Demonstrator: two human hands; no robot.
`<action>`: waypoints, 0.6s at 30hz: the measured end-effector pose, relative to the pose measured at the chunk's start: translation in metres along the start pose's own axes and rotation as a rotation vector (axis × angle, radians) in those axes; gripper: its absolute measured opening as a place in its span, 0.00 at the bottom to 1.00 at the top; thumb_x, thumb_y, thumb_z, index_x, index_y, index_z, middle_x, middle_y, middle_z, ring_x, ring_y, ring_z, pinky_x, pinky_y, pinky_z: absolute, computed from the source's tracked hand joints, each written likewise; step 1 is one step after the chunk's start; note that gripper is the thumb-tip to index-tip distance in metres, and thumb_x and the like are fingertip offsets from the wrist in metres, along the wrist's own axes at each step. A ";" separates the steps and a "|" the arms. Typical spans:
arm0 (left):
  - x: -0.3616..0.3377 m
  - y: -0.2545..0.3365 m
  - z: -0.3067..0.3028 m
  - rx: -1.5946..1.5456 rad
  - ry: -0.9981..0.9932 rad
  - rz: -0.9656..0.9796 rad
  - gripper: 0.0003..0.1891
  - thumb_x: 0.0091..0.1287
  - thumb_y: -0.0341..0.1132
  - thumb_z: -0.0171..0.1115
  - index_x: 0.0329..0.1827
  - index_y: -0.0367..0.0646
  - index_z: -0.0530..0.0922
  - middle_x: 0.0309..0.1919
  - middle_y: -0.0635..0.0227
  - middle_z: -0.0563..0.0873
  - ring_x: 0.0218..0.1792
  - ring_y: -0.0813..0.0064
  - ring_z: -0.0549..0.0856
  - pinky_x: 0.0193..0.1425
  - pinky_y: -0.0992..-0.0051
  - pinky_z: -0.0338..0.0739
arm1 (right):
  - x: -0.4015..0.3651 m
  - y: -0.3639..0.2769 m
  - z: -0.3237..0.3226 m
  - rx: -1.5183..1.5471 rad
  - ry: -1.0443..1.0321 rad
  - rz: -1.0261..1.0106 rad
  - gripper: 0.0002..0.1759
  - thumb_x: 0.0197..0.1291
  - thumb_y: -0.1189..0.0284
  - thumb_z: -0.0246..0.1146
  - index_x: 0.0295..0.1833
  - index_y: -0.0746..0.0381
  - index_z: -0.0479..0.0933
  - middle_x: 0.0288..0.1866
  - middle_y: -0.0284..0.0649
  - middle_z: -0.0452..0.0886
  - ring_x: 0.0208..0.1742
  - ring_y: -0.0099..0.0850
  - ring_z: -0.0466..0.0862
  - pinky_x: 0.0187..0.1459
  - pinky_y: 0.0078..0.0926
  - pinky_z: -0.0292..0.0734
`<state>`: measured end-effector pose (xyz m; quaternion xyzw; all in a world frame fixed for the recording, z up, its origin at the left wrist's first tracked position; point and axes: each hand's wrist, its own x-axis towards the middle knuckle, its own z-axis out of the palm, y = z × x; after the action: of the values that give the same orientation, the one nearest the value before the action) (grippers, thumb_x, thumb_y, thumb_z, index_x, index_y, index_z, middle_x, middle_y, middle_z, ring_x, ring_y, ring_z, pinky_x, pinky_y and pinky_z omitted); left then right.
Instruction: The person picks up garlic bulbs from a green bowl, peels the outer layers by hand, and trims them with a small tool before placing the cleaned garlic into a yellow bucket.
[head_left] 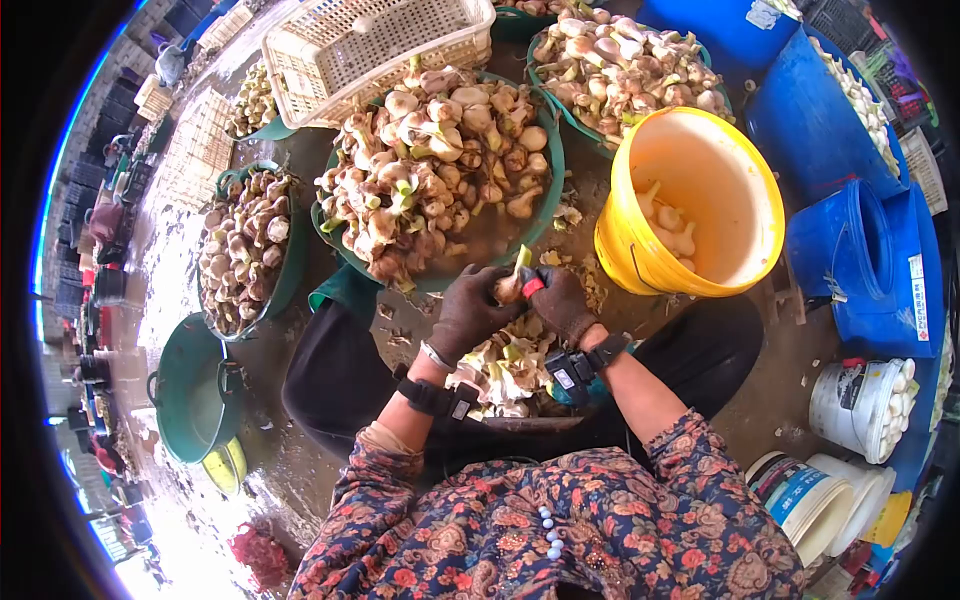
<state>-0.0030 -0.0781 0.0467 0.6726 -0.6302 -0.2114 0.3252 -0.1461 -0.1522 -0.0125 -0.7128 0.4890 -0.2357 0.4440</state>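
Observation:
Between my gloved hands is a garlic bulb point(508, 289) with a short green-yellow stem pointing up. My left hand point(470, 312) is closed around its left side. From the other side, my right hand point(560, 303) closes on the bulb near the stem, a red band or wrap showing at its thumb. Below both hands lies a heap of pale garlic skins point(508, 372) between my legs. Just beyond them stands a wide green tub point(548, 205) piled with unpeeled garlic point(435, 165). A yellow bucket point(625, 235) at the right has a few peeled bulbs point(672, 230) inside.
A white plastic crate point(375, 45) rests against the tub's far edge. More garlic fills a tub point(243, 250) at left and another point(630, 65) behind. A green basin point(188, 395) stands lower left. Blue bins point(815, 115) and a white bucket of garlic point(845, 405) line the right.

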 end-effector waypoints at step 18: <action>-0.015 0.006 0.012 0.081 0.117 0.030 0.26 0.51 0.30 0.71 0.54 0.32 0.74 0.49 0.55 0.81 0.53 0.64 0.79 0.60 0.71 0.70 | -0.021 0.010 -0.023 0.920 -0.520 0.563 0.24 0.63 0.46 0.52 0.28 0.55 0.72 0.20 0.30 0.71 0.21 0.20 0.71 0.23 0.20 0.64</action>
<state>-0.0175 -0.0655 0.0405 0.6867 -0.6283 -0.1412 0.3373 -0.1772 -0.1439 -0.0081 -0.3248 0.3820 -0.1145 0.8576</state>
